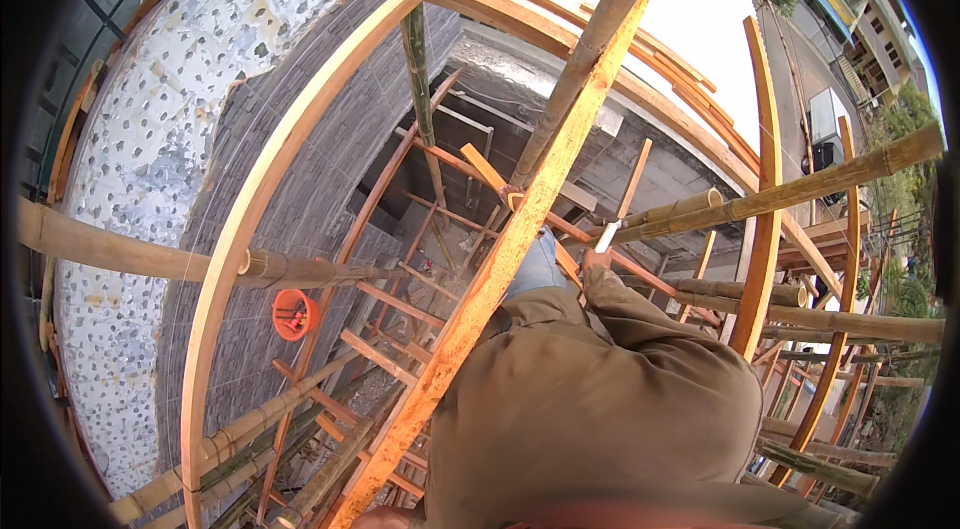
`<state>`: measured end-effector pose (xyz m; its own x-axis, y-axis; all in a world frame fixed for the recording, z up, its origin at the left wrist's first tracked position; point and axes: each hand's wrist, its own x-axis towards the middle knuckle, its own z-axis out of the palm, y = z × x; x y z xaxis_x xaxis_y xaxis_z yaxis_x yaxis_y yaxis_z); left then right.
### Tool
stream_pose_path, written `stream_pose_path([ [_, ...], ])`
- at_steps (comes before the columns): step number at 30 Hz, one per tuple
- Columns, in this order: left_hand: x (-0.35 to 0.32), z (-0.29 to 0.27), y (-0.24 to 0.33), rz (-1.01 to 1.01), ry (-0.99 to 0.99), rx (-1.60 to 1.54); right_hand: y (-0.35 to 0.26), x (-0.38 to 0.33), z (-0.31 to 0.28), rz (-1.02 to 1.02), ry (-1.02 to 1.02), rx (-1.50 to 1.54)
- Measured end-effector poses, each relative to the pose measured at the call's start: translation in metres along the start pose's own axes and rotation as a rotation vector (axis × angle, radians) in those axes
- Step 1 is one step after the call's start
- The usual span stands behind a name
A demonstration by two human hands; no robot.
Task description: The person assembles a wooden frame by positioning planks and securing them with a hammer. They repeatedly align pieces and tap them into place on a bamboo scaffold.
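Blurred red edge (640, 516) lowest in view, closest to the lens; just beyond it, a brown shirt (590, 389) fills the lower middle. Jeans (535, 264) show past its upper hem, beside the beam (500, 274).

Right hand (598, 259) out ahead of the shirt, sleeve bent at the elbow. Fingers closed round a white tool (609, 234), its upper end poking out of the fist; kind of tool too small to tell. Tool sits near the middle of the view, close to the left end of a bamboo pole (790, 194) running off to the right.

Left hand (388, 518): only a sliver at the bottom edge, next to the beam's lower end. Cannot tell whether it grips or rests.

Beam slants from lower left to upper right, its upper part alongside an upright pole (625, 4). Orange bucket (294, 315) to the left, dark items inside, seen against a grey brick-patterned wall (310, 144); its support unclear. Speckled white surface (140, 189) farther left. Truck (824, 124) on the road, upper right.
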<state>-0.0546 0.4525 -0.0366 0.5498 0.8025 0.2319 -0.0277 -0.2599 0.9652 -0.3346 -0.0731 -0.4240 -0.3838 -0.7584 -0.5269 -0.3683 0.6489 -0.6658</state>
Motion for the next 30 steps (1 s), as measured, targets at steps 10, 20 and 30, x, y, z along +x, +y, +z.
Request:
stream_pose_path([
  [10,-0.012,0.08,0.111,1.235,-0.638,0.328,-0.121,-0.088,-0.07,-0.742,0.157,0.382],
  [20,-0.132,0.152,0.174,0.594,-1.984,-0.158,-0.266,-0.277,-0.121,-1.122,-0.356,0.372],
  [30,-0.248,0.171,0.194,0.167,-2.248,-0.878,-0.296,-0.344,-0.15,-1.697,-0.98,0.147],
])
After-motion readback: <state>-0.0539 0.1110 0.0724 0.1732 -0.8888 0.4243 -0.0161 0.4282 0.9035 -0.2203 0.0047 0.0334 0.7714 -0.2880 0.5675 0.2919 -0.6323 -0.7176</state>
